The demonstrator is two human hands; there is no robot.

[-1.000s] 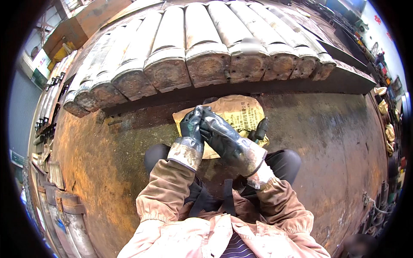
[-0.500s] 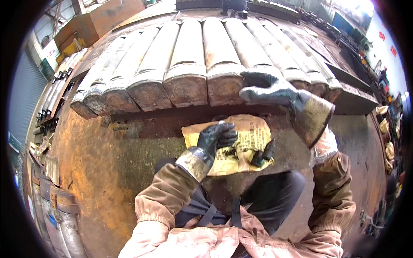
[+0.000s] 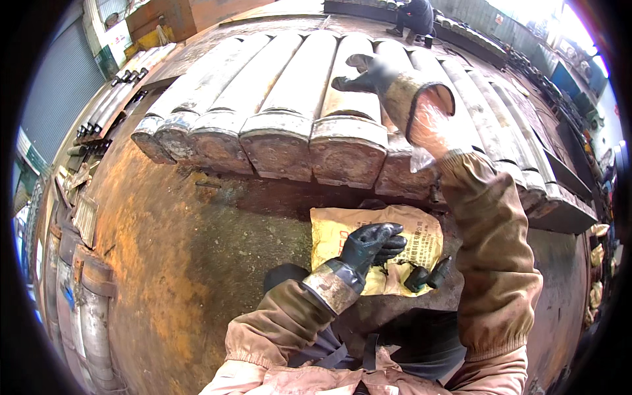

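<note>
My left hand (image 3: 374, 249), in a black coated glove with a dirty pale cuff, is closed with its fingers curled above a yellow printed paper sack (image 3: 329, 227). Whether anything sits inside those fingers is hidden. My right hand (image 3: 370, 78), gloved the same way, reaches out over a row of thick grey metal bars (image 3: 289, 72). Its thumb and fingers are apart over one bar, and nothing shows in its grip; contact with the bar cannot be made out. Small black lumpy pieces (image 3: 428, 274) lie at the sack's right corner.
The bars' blunt, rusty ends (image 3: 276, 148) face me above a rust-stained metal floor (image 3: 158, 243). More long cylinders (image 3: 95, 322) lie at the left edge. A dark steel beam (image 3: 563, 209) runs beneath the bars at right. Another person (image 3: 416, 18) sits far back.
My right hand has moved forward and left, from the bars' near ends to farther along their tops. My left hand stays curled over the sack. The view has shifted.
</note>
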